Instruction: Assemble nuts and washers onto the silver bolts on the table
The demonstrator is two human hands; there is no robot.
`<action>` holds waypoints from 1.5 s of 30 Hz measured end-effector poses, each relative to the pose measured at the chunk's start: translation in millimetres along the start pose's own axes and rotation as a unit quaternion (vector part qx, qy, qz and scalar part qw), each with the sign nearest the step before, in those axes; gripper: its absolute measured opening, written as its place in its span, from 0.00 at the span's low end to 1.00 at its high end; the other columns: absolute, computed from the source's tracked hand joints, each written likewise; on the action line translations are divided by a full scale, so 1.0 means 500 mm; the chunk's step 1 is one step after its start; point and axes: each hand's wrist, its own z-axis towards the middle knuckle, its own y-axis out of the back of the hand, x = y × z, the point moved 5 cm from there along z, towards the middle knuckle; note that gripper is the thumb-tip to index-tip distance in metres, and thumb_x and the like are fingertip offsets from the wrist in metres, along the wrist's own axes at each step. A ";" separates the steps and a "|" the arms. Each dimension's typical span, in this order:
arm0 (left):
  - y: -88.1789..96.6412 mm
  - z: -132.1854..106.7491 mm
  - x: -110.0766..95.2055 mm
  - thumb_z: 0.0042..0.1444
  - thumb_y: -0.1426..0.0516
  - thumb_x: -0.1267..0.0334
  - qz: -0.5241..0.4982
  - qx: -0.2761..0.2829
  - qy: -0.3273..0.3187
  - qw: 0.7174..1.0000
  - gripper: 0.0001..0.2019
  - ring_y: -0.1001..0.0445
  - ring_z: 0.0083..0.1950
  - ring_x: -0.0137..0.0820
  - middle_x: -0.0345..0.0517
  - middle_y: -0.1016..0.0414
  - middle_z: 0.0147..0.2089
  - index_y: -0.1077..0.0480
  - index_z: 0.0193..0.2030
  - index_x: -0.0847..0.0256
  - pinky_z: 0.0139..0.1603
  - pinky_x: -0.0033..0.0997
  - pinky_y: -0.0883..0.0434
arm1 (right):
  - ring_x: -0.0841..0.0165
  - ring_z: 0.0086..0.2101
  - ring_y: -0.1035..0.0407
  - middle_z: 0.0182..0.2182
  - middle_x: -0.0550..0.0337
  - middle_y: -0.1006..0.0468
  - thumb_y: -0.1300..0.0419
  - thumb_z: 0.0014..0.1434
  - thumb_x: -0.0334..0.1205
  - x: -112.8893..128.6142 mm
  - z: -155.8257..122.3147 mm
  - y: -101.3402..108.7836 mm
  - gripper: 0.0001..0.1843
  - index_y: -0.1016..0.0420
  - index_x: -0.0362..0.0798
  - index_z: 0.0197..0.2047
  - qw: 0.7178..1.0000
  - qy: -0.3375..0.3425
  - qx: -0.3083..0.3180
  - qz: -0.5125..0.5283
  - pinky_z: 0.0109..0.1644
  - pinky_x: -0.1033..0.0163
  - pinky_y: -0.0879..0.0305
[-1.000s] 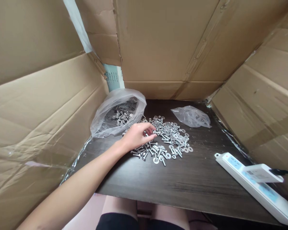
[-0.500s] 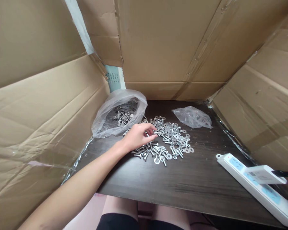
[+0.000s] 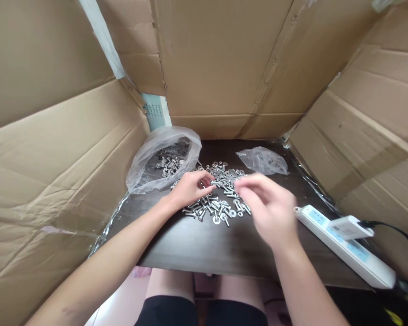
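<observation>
My left hand [image 3: 192, 186] is over the near left part of a pile of bolts, nuts and washers [image 3: 221, 206]. Its thumb and fingers are curled around a small silver bolt [image 3: 216, 183], which pokes out to the right at the fingertips. My right hand [image 3: 270, 206] is to the right of it, above the pile's right side, blurred by motion. The right thumb and index finger are brought together in a pinch; anything between them is too small and smeared to name. That hand hides part of the pile.
A clear plastic bag [image 3: 136, 174] lies open at the back left with metal hardware inside. A smaller clear bag [image 3: 263, 159] lies at the back right. A white power strip [image 3: 340, 246] with a plugged-in adapter runs along the right. Cardboard walls [image 3: 224, 59] surround the dark table [image 3: 190, 249].
My right hand has come into view from the lower right and reaches over the pile. My left hand keeps its place at the pile. The view has shifted slightly.
</observation>
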 end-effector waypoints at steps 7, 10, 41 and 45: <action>0.005 0.001 -0.009 0.55 0.37 0.68 0.011 -0.011 -0.016 1.000 0.05 0.26 0.30 0.24 0.37 0.24 0.29 0.27 0.38 0.63 0.35 0.21 0.28 | 0.64 0.37 0.27 0.36 0.58 0.21 0.42 0.51 0.27 -0.121 0.086 -0.072 0.13 0.24 0.48 0.40 0.993 0.025 0.112 -0.023 0.37 0.60 0.31; 0.007 0.000 -0.011 0.55 0.38 0.70 0.028 -0.006 -0.026 0.999 0.04 0.26 0.31 0.24 0.37 0.24 0.31 0.27 0.38 0.63 0.36 0.21 0.29 | 0.66 0.36 0.29 0.34 0.60 0.23 0.42 0.54 0.28 -0.125 0.070 -0.083 0.11 0.25 0.48 0.41 0.992 0.065 0.103 -0.024 0.37 0.61 0.33; -0.007 -0.002 -0.019 0.64 0.42 0.63 0.101 0.032 -0.067 0.992 0.06 0.26 0.36 0.28 0.43 0.25 0.36 0.27 0.44 0.61 0.38 0.25 0.30 | 0.64 0.35 0.33 0.32 0.57 0.22 0.50 0.71 0.40 -0.137 0.044 -0.091 0.14 0.28 0.48 0.35 0.982 0.053 0.152 -0.099 0.44 0.56 0.37; -0.007 -0.003 -0.017 0.63 0.42 0.63 0.105 0.026 -0.063 0.992 0.05 0.26 0.36 0.27 0.41 0.24 0.36 0.26 0.43 0.61 0.38 0.25 0.30 | 0.63 0.37 0.31 0.34 0.57 0.23 0.48 0.70 0.40 -0.137 0.045 -0.088 0.10 0.28 0.48 0.41 0.982 0.041 0.159 -0.088 0.45 0.56 0.37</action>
